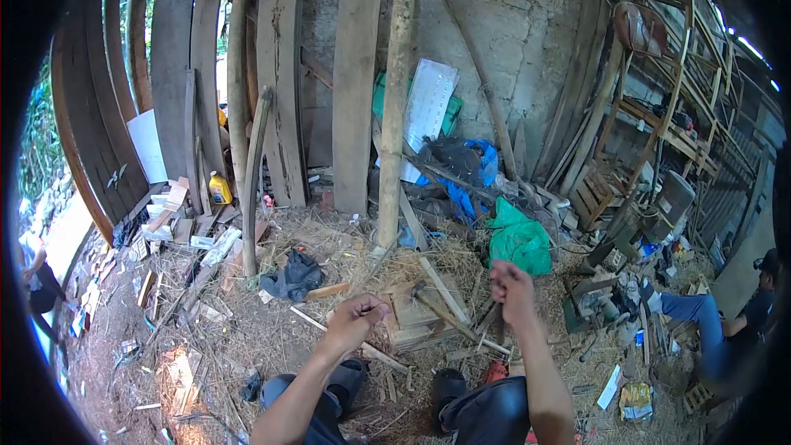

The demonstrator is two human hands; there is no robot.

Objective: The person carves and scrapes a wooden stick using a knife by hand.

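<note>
My left hand [358, 323] is raised in front of my knees, its fingers curled and the thumb against the index finger. Anything in that pinch is too small to make out. Across from it, my right hand [513, 292] is also closed, fingers bent in toward the palm; I cannot tell what they hold, if anything. Between and below the hands, a wooden board [416, 321] lies on the ground. A hammer-like tool with a wooden handle [449, 314] rests over it. A pale wood strip [445, 290] slants just behind.
Upright planks [356, 82] and a pole [395, 115] stand ahead. A green sack [519, 239], black cloth [293, 274] and yellow bottle [219, 188] lie among scraps. A person [741, 305] sits at right; another person [39, 276] is at far left.
</note>
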